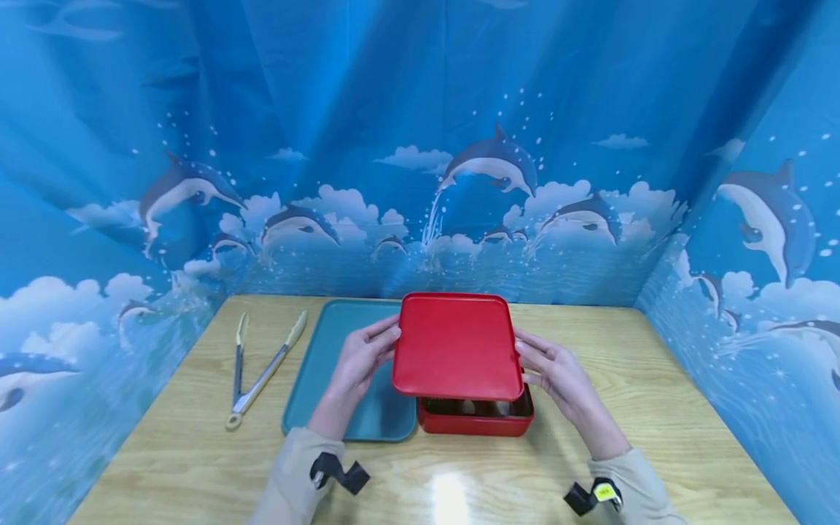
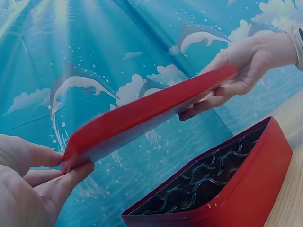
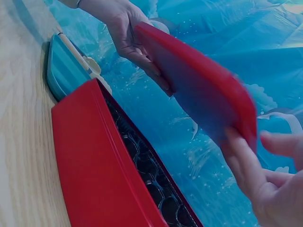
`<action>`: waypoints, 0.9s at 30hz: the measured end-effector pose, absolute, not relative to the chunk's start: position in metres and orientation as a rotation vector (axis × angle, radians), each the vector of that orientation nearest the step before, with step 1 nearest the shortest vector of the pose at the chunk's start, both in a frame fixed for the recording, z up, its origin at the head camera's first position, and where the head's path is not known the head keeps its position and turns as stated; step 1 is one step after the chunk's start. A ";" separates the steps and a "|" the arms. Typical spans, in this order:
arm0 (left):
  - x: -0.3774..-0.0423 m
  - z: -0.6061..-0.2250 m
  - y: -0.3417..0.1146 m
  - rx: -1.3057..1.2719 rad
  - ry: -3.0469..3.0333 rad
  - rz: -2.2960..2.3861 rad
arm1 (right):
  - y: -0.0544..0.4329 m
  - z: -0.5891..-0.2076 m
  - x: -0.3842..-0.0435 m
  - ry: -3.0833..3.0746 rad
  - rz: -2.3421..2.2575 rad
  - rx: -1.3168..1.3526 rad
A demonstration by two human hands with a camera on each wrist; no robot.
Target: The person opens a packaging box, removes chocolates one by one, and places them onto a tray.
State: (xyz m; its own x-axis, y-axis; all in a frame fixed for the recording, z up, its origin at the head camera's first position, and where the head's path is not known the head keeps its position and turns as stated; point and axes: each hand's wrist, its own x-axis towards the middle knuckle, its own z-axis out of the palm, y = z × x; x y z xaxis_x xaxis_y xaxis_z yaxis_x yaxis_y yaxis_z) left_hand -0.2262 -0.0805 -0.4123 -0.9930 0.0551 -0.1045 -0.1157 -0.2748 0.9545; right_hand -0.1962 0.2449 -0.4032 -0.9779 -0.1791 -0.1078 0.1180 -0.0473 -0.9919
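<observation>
Above the table my left hand (image 1: 356,359) and right hand (image 1: 555,370) hold a flat red lid (image 1: 457,346) by its opposite edges. The left thumb is on top of the rim and the fingers are underneath, as the left wrist view shows. On the other side, my right fingers support the lid from below, with the thumb at its rim. Just under the raised lid stands a red box (image 1: 475,426), uncovered and apart from it. Inside the box is a black insert (image 2: 203,182) with several rounded compartments; the lid hides most of it in the head view.
Left of the box lies a teal tray (image 1: 387,423), close against the box's side. Metal tongs (image 1: 262,379) with pale tips lie spread farther left on the wooden table (image 1: 590,467). A blue dolphin-print curtain (image 1: 367,146) encloses the back and sides.
</observation>
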 end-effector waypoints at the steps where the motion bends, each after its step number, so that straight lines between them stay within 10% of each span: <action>1: -0.226 -0.413 -0.080 -0.072 1.832 2.429 | 0.245 -0.403 -0.196 2.010 -2.107 -0.054; 27: -0.226 -0.417 -0.045 0.172 1.882 2.149 | 0.286 -0.401 -0.192 2.037 -2.205 -0.043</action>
